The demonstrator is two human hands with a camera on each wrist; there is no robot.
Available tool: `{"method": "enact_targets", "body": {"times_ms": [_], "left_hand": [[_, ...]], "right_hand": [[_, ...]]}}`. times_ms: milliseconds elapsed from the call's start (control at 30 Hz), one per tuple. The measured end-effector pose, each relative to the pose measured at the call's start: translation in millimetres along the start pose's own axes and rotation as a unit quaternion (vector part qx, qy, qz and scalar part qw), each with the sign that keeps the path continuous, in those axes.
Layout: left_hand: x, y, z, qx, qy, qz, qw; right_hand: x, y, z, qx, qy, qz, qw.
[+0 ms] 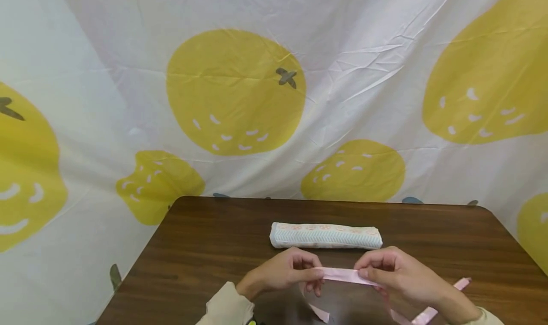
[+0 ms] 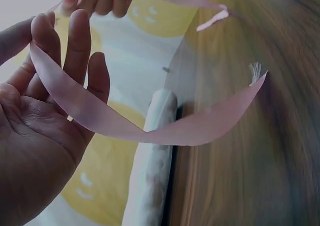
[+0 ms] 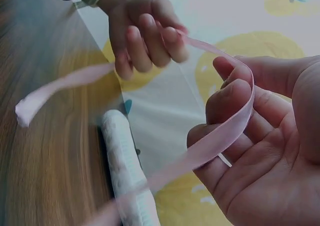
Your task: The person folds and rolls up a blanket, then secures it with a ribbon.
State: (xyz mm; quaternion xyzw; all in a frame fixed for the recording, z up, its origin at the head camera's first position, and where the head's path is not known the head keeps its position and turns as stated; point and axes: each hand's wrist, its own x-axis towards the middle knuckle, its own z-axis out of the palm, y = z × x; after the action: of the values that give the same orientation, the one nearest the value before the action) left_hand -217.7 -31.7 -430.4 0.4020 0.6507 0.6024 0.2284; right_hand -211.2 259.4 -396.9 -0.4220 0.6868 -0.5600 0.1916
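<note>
A pink ribbon [image 1: 341, 275] is stretched between both hands above the table, in front of a rolled patterned cloth [image 1: 326, 235]. My left hand [image 1: 288, 272] pinches it between thumb and fingers. From that hand a loose end hangs down, its tip frayed into white threads, as the left wrist view shows. My right hand [image 1: 400, 275] pinches the ribbon a short way to the right. In the right wrist view a longer length of ribbon [image 3: 220, 138] runs across the right palm and down. Part of it lies on the table by the right forearm.
The dark wooden table [image 1: 205, 249] has rounded far corners. A white curtain [image 1: 342, 101] printed with yellow fruit hangs right behind its far edge. The cloth roll lies crosswise just beyond the hands.
</note>
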Motion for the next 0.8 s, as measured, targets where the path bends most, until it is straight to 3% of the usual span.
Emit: {"method": "enact_targets", "body": {"times_ms": [367, 567, 800], "left_hand": [[-43.7, 4.3, -27.9, 0.002, 0.053, -0.095, 0.9940], [-71.7, 3.9, -49.3, -0.015, 0.060, -0.133, 0.9892], [-100.1, -0.4, -75.2, 0.014, 0.069, -0.152, 0.9858]], "right_hand": [[-21.2, 13.0, -18.3, 0.042, -0.042, 0.023, 0.998], [-36.7, 17.0, -33.7, 0.080, -0.050, 0.071, 0.993], [-57.6, 23.3, -53.8, 0.100, -0.048, 0.137, 0.984]]}}
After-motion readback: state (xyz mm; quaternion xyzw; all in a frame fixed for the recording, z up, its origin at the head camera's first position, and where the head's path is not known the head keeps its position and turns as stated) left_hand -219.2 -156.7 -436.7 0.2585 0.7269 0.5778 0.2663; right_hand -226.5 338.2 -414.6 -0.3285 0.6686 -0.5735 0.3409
